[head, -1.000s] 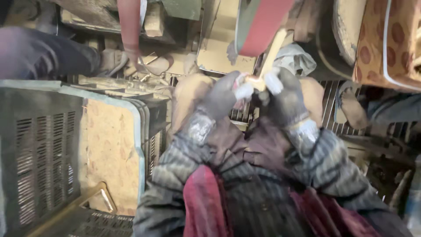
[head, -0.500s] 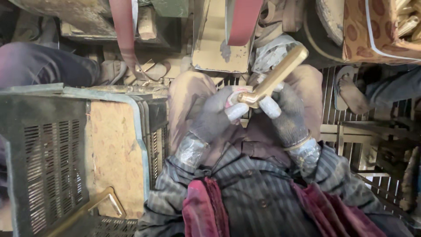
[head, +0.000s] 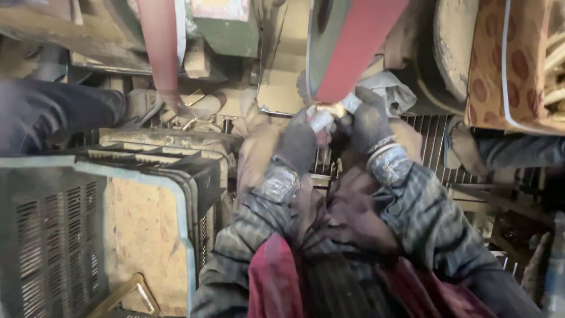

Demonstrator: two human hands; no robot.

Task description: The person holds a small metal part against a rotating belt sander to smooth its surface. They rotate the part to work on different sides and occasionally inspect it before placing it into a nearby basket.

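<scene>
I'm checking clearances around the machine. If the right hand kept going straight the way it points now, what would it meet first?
Most likely the red sanding belt. The gloved right hand points up and forward, holding a small brass piece with the left hand right at the belt's lower end. Depth is unclear, but nothing else shows between.

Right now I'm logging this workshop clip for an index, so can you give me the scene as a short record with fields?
Setting: cluttered workshop, seen from above the person's lap
Left hand: dark glove, grip closed on a small brass piece
Right hand: dark glove, also holding the brass piece
Contact: the piece sits at the lower edge of the red sanding belt
Second belt: red, to the left, nothing against it
Crate: grey, slotted, at lower left
Nearby: another person's foot on the metal grate, at right
</scene>
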